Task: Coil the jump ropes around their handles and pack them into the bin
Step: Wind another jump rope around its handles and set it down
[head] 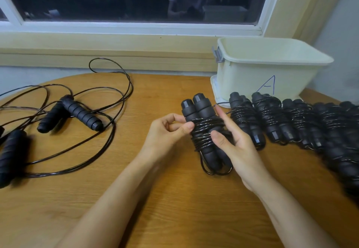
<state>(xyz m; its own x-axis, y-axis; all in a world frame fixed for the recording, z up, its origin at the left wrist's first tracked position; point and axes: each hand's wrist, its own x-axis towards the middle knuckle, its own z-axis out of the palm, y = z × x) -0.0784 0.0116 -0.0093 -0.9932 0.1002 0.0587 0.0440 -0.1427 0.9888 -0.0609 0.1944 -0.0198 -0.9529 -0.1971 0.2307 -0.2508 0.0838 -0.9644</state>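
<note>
Head view: right grip [237, 146] curls round the rope bundle [204, 129], thumb across its coils; left grip [165, 131] pinches the coils' left side.

Coiled jump rope [205, 131]: two black handles side by side, cord wound round their middle, gripped between my left hand [169, 133] and right hand [235, 144]. Finished bundles [270, 119]: a row at right, just before the upright cream bin [262, 80], which is marked "A". Uncoiled ropes [81, 113]: tangled at left.
</note>
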